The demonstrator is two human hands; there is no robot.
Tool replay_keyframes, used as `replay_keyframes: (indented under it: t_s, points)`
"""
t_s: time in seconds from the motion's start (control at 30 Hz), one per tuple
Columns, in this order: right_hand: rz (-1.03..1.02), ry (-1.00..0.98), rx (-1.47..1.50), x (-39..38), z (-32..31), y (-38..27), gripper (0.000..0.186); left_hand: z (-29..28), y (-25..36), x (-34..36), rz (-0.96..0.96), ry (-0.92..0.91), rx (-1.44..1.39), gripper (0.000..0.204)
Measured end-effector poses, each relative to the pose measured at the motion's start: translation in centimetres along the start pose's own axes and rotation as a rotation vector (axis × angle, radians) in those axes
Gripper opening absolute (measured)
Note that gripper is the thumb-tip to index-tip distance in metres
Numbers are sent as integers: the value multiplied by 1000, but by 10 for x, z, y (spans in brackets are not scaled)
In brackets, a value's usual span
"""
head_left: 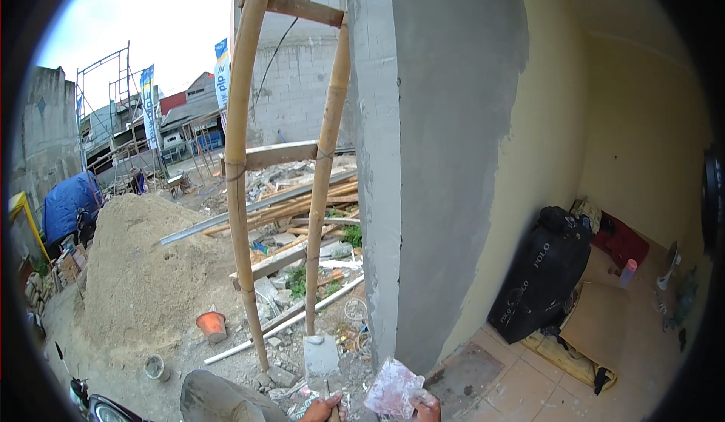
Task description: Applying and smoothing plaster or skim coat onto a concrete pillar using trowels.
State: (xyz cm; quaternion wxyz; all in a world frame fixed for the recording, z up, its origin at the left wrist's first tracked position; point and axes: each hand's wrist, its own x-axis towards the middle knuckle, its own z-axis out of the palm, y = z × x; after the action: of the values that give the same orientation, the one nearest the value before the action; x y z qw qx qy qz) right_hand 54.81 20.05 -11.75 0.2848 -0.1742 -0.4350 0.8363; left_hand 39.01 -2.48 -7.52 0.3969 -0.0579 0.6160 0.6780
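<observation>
At the lower edge, my left hand is closed round the handle of a wide scraper. Its grey, squarish blade points up and has a small lump of grey material near the top. To the right, my right hand grips the edge of a flat, squarish piece, smeared white and pinkish; its kind is unclear. Both held things are in front of the foot of a wall corner. The wall face carries grey plaster with an uneven edge against pale yellow paint. Both forearms are mostly cut off.
A bamboo ladder stands left of the wall. Beyond it are a sand heap, an orange bucket, a small grey bucket, planks and rubble. A motorbike is at lower left. Indoors, a black bag and cardboard lie on tiles.
</observation>
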Motion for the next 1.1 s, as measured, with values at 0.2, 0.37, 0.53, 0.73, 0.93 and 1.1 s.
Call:
replay_keyframes:
  t_s: [0.2, 0.37, 0.53, 0.73, 0.93, 1.1]
  points:
    - [81, -427, -86, 8, 30, -38, 53, 18, 46, -34, -38, -16, -156, 25]
    - [-357, -228, -1152, 1, 62, -51, 41, -16, 24, -18, 15, 82, -129, 23]
    - [-18, 300, -664, 9, 43, -31, 10, -11, 36, -47, 69, 123, 48, 19]
    - [461, 329, 173, 22, 69, -54, 18, -10, 38, -62, 34, 4, -121, 21]
    - [516, 335, 274, 16, 83, -39, 17, 0, 49, -73, -33, 17, -163, 20]
    - [-193, 303, -820, 12, 90, -26, 25, 3, 58, -73, -154, -23, -322, 20]
